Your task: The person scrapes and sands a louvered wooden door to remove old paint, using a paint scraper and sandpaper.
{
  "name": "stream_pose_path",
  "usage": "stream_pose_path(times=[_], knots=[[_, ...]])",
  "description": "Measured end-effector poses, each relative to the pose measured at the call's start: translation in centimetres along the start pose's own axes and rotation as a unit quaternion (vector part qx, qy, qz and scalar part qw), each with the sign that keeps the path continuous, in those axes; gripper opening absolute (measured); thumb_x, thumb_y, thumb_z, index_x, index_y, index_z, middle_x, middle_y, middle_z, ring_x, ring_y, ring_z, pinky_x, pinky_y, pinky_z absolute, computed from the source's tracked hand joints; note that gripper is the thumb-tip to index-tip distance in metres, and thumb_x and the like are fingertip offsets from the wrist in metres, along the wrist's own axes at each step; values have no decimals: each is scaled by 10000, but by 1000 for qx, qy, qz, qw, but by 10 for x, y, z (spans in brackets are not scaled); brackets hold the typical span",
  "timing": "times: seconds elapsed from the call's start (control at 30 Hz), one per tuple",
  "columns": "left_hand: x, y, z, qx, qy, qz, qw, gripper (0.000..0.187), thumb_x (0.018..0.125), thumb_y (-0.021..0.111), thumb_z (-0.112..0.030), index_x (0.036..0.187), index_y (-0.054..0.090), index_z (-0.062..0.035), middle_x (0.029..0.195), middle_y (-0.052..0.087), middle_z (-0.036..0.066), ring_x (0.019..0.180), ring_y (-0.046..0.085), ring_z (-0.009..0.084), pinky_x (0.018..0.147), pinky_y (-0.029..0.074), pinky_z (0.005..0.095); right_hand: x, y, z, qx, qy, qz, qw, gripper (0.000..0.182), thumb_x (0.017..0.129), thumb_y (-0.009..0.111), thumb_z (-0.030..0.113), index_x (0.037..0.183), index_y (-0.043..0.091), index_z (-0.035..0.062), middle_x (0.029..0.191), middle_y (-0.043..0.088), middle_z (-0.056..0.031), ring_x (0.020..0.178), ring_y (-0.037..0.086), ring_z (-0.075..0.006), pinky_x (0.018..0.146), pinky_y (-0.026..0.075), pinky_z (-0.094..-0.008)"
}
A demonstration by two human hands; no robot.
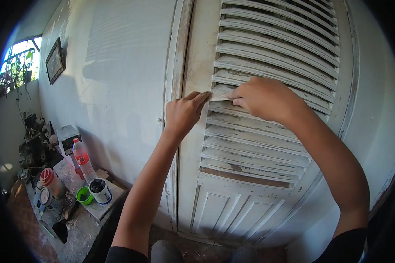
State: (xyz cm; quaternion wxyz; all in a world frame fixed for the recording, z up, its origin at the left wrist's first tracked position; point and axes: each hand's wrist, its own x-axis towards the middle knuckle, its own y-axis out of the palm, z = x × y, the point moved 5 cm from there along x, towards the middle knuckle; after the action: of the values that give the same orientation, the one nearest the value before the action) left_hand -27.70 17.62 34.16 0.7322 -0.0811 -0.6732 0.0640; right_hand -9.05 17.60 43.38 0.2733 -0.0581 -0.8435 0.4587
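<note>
A white louvered door (197,162) with worn, chipped paint stands in front of me. Between my two hands is a pale, whitish sheet (221,92), lying against a slat near the left end of the louvers. My left hand (184,113) pinches its left end, beside the door's left stile. The fingers of my right hand (263,98) are closed on its right end, over the slats. The sheet looks folded or creased; its exact material is hard to tell. My right fingertips are partly hidden behind the hand.
At the lower left, a cluttered table (85,234) holds a plastic bottle (82,158), a green cup (84,196), a white tub (101,193) and a red-lidded jar (51,180). A frame (55,61) hangs on the left wall.
</note>
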Motion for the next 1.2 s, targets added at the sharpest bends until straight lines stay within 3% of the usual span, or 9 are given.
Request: stream_pose_path(times=[0.03,0.1,0.23,0.3,0.4,0.53,0.8,0.9,1.2], knots=[[-3,1,-2,-2,-3,2,1000,241,943,655,-241,1171,734,-229,966,730,-30,655,685,241,542,516,349,-3,2,2,0,0,4,1000,277,982,592,289,1195,740,192,978,736,-157,881,698,-356,798,553,-451],[-6,0,-2,-4,0,-9,1000,222,950,648,-245,1150,743,-224,958,733,-28,654,685,238,542,515,348,-8,3,7,-28,7,-9,1000,199,945,634,242,988,755,91,925,733,-160,895,711,-345,769,569,-463],[-2,0,-3,11,-15,5,1000,224,950,647,-247,1151,742,-222,958,732,-33,660,683,240,543,516,348,-6,6,4,13,-3,-23,1000,204,944,631,240,982,756,84,932,733,-161,885,713,-348,766,569,-462],[-2,-3,-5,9,-10,10,1000,237,944,652,-240,1164,738,-227,969,733,-37,668,684,244,547,517,357,-8,13,10,-67,6,25,997,279,986,591,292,1211,727,199,954,724,-167,892,689,-372,800,552,-463],[1,-2,-1,3,-34,20,999,245,939,652,-233,1168,738,-242,993,737,-42,679,690,248,576,531,369,-2,3,5,-1,28,4,1000,270,983,599,293,1195,732,191,964,723,-177,906,689,-379,810,550,-469],[-3,-3,-2,16,-22,24,999,247,934,653,-220,1166,736,-223,992,738,-38,691,704,232,587,539,361,-1,8,11,-51,22,14,998,272,978,606,281,1204,729,192,978,726,-170,922,690,-371,819,549,-466],[6,-4,-3,26,-9,27,999,235,938,641,-215,1154,732,-223,997,737,-32,690,703,240,601,545,368,-4,8,2,42,53,1,998,286,976,612,295,1216,728,192,1037,729,-158,968,687,-365,841,547,-451],[7,-2,-4,21,-15,62,998,241,939,641,-227,1163,730,-223,988,735,-26,698,698,253,613,548,374,-7,10,5,20,34,1,999,296,975,613,297,1228,722,190,1055,730,-148,973,688,-356,852,547,-446],[6,-1,-9,31,1,41,999,252,938,639,-242,1168,741,-232,978,737,-9,705,701,262,605,546,381,-5,6,8,-9,75,58,995,298,981,607,276,1245,714,189,1058,725,-165,975,692,-344,855,550,-439]])
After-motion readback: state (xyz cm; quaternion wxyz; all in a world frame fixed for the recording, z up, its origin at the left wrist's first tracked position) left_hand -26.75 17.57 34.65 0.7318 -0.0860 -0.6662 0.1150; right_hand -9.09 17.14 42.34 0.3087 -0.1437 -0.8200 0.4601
